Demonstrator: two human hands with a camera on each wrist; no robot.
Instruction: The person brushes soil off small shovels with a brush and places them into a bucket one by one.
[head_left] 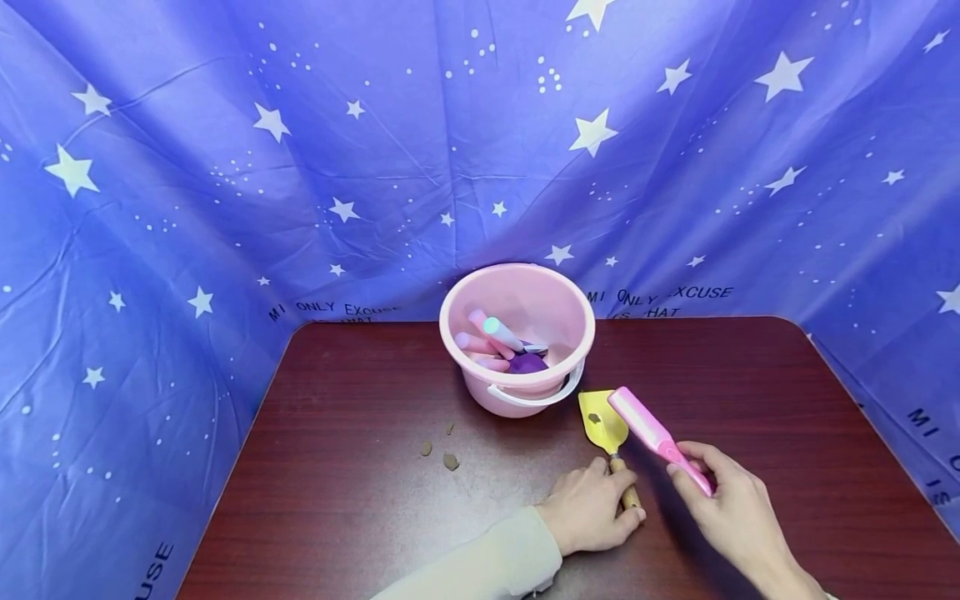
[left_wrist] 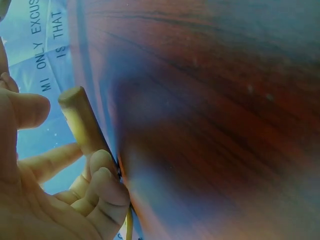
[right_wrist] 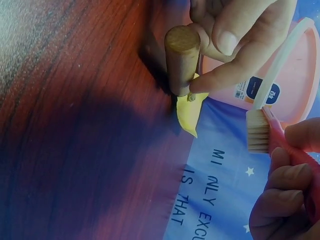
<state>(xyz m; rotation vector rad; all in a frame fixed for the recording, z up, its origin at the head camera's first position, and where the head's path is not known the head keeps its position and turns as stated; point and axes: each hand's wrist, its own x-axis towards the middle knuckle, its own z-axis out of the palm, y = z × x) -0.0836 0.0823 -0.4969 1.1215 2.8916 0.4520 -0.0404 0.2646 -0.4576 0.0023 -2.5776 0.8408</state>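
Observation:
A small toy shovel with a yellow blade and a wooden handle lies on the table, a brown bit on its blade. My left hand holds the handle, fingers curled against it and thumb apart in the left wrist view. To the right, my right hand grips a pink brush by its handle. Its pale bristles show in the right wrist view, apart from the blade there. Three brown bits lie left of the shovel.
A pink bucket with a white handle stands behind the shovel, holding several pink and pale-blue handled things and a purple one. A starry blue curtain hangs around the dark red wooden table.

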